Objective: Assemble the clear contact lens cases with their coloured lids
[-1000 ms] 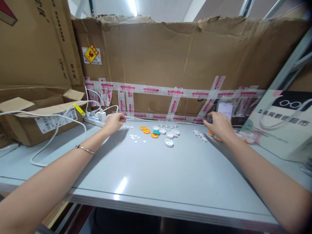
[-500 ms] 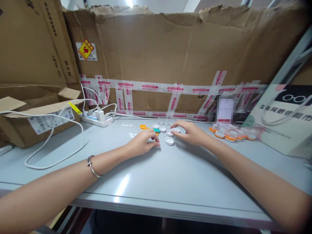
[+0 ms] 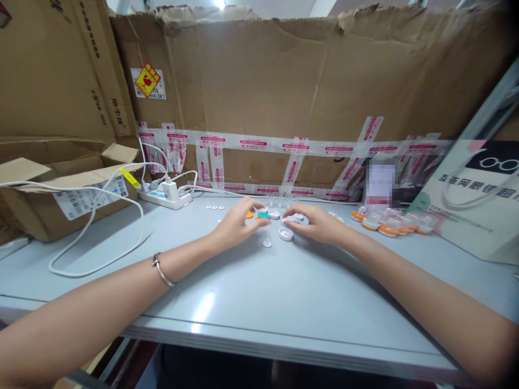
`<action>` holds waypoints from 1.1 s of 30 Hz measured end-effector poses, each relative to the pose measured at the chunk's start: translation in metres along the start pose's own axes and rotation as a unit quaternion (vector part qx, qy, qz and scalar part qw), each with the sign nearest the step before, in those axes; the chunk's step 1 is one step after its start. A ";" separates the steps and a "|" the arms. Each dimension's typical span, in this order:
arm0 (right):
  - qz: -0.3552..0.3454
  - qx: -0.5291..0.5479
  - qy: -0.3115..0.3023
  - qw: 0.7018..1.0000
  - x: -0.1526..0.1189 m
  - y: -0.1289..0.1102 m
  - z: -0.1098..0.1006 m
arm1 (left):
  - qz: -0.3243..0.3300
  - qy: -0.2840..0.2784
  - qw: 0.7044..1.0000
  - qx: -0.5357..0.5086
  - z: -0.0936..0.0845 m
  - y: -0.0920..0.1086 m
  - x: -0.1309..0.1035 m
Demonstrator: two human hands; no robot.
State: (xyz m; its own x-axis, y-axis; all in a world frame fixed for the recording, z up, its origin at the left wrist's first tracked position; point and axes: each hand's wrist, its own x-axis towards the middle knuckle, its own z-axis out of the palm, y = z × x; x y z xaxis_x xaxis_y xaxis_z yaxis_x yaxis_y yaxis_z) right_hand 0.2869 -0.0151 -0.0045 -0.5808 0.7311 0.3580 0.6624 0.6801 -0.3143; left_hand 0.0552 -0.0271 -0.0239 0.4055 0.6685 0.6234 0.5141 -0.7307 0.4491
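- Left hand (image 3: pixel 233 228): half-open, digits flanking teal disc (image 3: pixel 264 215); grip indeterminable.
- Right hand (image 3: pixel 320 222): thumb and forefinger curved at white cups; grip indeterminable.
- Stemmed white disc (image 3: pixel 267 243): on tabletop (image 3: pixel 243 297), near both hands, presumably for easy reach.
- Orange-based pieces (image 3: pixel 388 231): grouped rightward, apparently for separation.

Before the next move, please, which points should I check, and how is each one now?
1. Left hand has a firm grip on the teal part: cannot tell.
2. Right hand has a firm grip on a white part: cannot tell.
3. Small white piece on the table is free of both hands: ok.
4. Front white cup has its open side up: ok.
5. Orange rings are in full view: not ok, the left hand partly hides them.
6. Cable loop is away from the left hand: ok.
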 end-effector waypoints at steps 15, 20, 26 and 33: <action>0.039 -0.022 0.006 0.999 -0.006 0.009 -0.009 | -0.049 0.042 0.975 0.215 -0.045 -0.066 0.011; 0.039 -0.018 -0.005 0.999 -0.007 0.009 -0.009 | -0.108 0.034 0.966 0.234 -0.068 -0.064 0.013; 0.032 -0.027 -0.018 0.999 -0.007 0.010 -0.007 | -0.097 -0.009 0.967 0.237 -0.064 -0.065 0.012; 0.040 -0.050 -0.007 0.998 -0.007 0.002 -0.007 | -0.091 -0.033 0.975 0.198 -0.059 -0.065 0.012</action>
State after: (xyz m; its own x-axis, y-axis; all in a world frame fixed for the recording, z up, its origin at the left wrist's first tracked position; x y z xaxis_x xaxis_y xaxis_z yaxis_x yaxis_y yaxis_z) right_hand 0.2957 -0.0186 -0.0012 -0.5304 0.7841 0.3224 0.7507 0.6111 -0.2510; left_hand -0.0183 0.0199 -0.0077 0.3216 0.7989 0.5083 0.8283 -0.4974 0.2577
